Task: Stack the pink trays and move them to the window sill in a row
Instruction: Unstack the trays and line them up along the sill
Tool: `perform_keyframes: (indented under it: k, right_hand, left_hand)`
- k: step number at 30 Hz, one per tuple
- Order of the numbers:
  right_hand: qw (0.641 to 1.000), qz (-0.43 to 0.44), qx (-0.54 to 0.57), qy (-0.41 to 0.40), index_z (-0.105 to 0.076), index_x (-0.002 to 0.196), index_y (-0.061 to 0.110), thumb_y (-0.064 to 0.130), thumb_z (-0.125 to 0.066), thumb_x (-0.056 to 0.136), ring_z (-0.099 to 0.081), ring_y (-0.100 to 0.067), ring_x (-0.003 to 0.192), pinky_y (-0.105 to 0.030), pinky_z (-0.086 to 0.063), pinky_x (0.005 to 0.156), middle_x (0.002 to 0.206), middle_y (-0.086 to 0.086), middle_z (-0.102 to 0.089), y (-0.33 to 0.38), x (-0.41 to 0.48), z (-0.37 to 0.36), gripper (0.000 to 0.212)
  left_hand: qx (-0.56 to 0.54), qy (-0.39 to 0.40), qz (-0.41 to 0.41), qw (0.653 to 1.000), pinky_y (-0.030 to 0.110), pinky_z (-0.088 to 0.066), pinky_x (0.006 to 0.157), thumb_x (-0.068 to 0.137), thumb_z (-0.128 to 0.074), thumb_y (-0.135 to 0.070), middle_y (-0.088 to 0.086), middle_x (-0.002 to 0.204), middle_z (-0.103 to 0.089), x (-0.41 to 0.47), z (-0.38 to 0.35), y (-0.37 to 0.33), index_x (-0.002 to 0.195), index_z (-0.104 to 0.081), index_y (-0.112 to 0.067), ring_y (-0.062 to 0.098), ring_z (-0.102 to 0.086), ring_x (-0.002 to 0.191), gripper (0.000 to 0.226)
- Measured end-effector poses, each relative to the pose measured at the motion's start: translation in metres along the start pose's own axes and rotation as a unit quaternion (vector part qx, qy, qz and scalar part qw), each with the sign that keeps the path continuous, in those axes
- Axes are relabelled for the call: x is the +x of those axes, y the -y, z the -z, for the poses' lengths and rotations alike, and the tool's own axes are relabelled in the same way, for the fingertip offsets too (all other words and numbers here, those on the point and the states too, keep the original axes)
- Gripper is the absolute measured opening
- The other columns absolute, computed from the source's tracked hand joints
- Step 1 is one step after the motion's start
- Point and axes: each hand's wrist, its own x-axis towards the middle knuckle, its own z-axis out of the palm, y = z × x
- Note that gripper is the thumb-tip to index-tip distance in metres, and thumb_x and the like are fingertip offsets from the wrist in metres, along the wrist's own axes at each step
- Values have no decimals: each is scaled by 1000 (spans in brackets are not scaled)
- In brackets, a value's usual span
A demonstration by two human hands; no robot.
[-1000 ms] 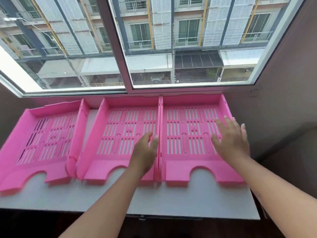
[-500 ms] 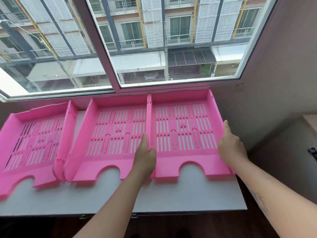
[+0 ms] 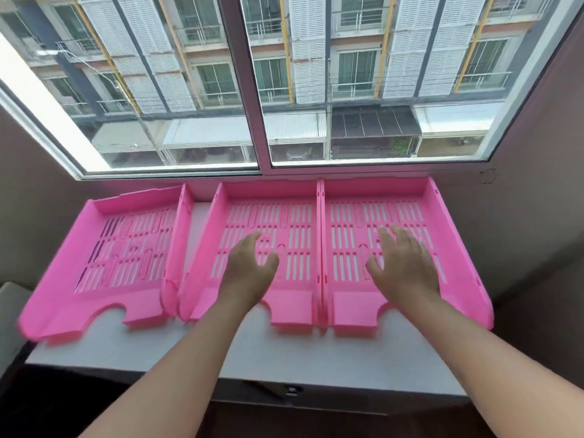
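Three pink slotted trays lie side by side on the white window sill (image 3: 284, 355). The left tray (image 3: 94, 279) sits skewed, its near left corner hanging past the sill's end. The middle tray (image 3: 294, 235) and the right tray (image 3: 354, 216) touch along their side walls. My left hand (image 3: 251, 268) hovers over the middle tray with fingers apart and holds nothing. My right hand (image 3: 403, 263) is spread over the right tray, also holding nothing. Whether either palm touches the tray floor is not visible.
A large window (image 3: 262, 90) with a central frame post rises right behind the trays. Brown walls close in on both sides. The sill's front edge has a dark gap below it, with a small metal fitting (image 3: 284, 390) underneath. A pale surface (image 3: 9, 311) shows at far left.
Both hands have let go of the right tray's side walls and lifted over the tray floors, the left hand now above the middle tray. The view has shifted right and closer.
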Motion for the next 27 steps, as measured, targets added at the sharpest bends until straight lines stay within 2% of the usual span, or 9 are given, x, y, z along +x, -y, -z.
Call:
perform_keyframes:
  k: [5, 8, 10, 12, 14, 17, 21, 24, 27]
  right_hand:
    - [998, 37, 46, 16, -39, 144, 15, 40, -47, 90, -39, -29, 137, -47, -32, 112, 148, -12, -43, 93, -12, -24, 60]
    - [998, -7, 52, 42, -36, 146, 17, 38, -51, 90, -30, -29, 142, -46, -37, 108, 154, -13, -32, 129, -20, -39, 61]
    - [999, -27, 26, 36, -39, 145, 14, 33, -54, 90, -26, -33, 144, -48, -36, 111, 155, -16, -30, 142, -24, -46, 60]
    - [1000, -2, -29, 6, -44, 142, 10, 29, -56, 89, -29, -37, 142, -51, -29, 115, 152, -20, -36, 155, -25, -51, 57]
    - [999, 29, -31, -5, -46, 142, 11, 30, -54, 90, -31, -36, 142, -49, -24, 118, 150, -18, -40, 174, -25, -56, 56]
    - [998, 40, 1, 49, -39, 147, 20, 42, -46, 92, -27, -30, 145, -45, -19, 119, 155, -12, -34, 203, -31, -68, 59]
    - [990, 14, -12, 137, -22, 152, 34, 62, -27, 91, -14, -26, 149, -46, -13, 121, 162, -4, -18, 218, -48, -92, 67]
    - [988, 10, -15, 150, -15, 153, 38, 67, -17, 90, -6, -25, 150, -46, -9, 122, 164, -2, -7, 218, -53, -102, 69]
    - [990, 11, -23, 142, -12, 153, 39, 66, -14, 91, -3, -25, 151, -44, -5, 121, 164, -2, -4, 218, -56, -106, 68]
  left_hand:
    - [102, -74, 15, 992, 47, -40, 101, 87, -57, -31, 11, 133, -55, 10, 63, 71, 135, -46, -11, 28, -46, 124, 53]
    - [137, -93, 54, 985, 47, -40, 100, 85, -56, -35, 8, 135, -51, 10, 90, 114, 136, -42, -13, 28, -41, 125, 58]
    - [95, -58, 85, 990, 48, -39, 101, 84, -55, -39, 7, 143, -43, 10, 97, 139, 142, -33, -16, 28, -36, 131, 66]
    - [25, -2, 94, 995, 49, -36, 106, 85, -53, -45, 5, 152, -34, 10, 98, 159, 147, -23, -20, 27, -33, 137, 73]
    - [1, 40, 81, 996, 50, -33, 110, 84, -47, -55, 3, 155, -30, 10, 97, 173, 149, -18, -22, 25, -32, 140, 78]
    - [15, 57, 51, 997, 51, -33, 111, 83, -37, -64, 0, 155, -32, 9, 98, 186, 149, -17, -26, 23, -32, 140, 79]
    - [4, 61, 9, 998, 45, -34, 111, 88, -31, -60, -2, 152, -38, 7, 101, 195, 150, -17, -27, 18, -35, 138, 72]
    - [-4, 81, 1, 997, 48, -30, 113, 89, -25, -61, -1, 154, -34, 7, 101, 197, 151, -16, -29, 18, -30, 141, 70]
    - [10, 113, -22, 993, 47, -29, 113, 86, -20, -73, -3, 155, -33, 5, 100, 192, 151, -17, -30, 17, -29, 141, 78]
